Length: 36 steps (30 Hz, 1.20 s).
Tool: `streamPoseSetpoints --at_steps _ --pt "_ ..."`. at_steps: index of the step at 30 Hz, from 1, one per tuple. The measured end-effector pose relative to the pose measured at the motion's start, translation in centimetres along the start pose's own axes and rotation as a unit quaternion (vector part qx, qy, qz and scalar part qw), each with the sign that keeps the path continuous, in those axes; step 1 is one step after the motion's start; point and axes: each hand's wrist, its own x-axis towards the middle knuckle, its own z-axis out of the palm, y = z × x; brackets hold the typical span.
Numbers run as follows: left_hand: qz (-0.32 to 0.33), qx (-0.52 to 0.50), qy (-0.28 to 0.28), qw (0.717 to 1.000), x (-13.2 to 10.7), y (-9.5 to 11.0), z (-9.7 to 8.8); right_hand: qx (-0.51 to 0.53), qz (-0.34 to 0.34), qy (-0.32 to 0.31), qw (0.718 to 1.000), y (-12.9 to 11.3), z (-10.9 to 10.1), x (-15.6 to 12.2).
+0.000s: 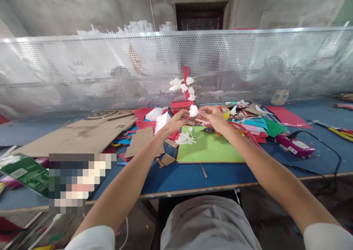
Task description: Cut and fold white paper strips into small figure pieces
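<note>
A small white paper flower [193,111] is held up between my two hands over the middle of the table. The fingers of my left hand [178,121] close on its left side. On its other side my right hand [213,116] pinches at the edge. Just behind stands a red upright piece with a looped top [185,73], on a red box-like base [179,105]. Several white flowers [184,88] are fixed along it. Below my hands a lime-green sheet [209,148] lies flat, with thin white cut paper pieces [186,137] on its left part.
Large cardboard [79,130] covers the left of the blue table [171,180]. Red and coloured paper, a yellow tape roll [226,113] and scraps crowd the middle. A purple box [296,147] with a black cord sits at right. A perforated metal screen [96,69] closes the back.
</note>
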Motion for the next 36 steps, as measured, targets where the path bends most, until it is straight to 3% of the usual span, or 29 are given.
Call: streamPoseSetpoints --at_steps 3,8,11,17,21,27,32,36 --pt "-0.025 0.081 -0.054 0.995 0.0 -2.0 0.0 0.048 0.02 0.01 0.999 -0.1 -0.7 0.3" --pt "0.074 0.291 -0.162 0.94 -0.2 -3.7 0.7 0.071 0.054 -0.011 0.996 -0.3 -0.9 0.3" --pt "0.072 0.345 -0.172 0.92 0.0 -3.6 1.0 0.066 0.061 -0.031 0.995 -0.4 -0.5 0.0" --pt "0.038 0.369 -0.15 0.917 0.2 -2.8 0.7 0.067 0.064 -0.047 0.995 -0.4 -0.2 -0.2" --pt "0.002 0.322 -0.088 0.943 0.3 -2.4 0.2 0.071 0.069 -0.042 0.994 -0.6 -0.3 -0.2" --pt "-0.023 0.15 -0.045 0.987 0.4 -0.3 0.5 0.028 0.036 -0.013 0.999 -0.5 -0.3 -0.1" --pt "-0.088 0.054 -0.018 0.994 0.4 0.9 1.3 -0.041 -0.005 -0.01 0.999 -0.5 0.1 -0.3" --pt "-0.078 -0.014 0.004 0.997 0.7 0.3 1.3 -0.067 -0.007 -0.034 0.997 -0.4 0.2 -0.4"
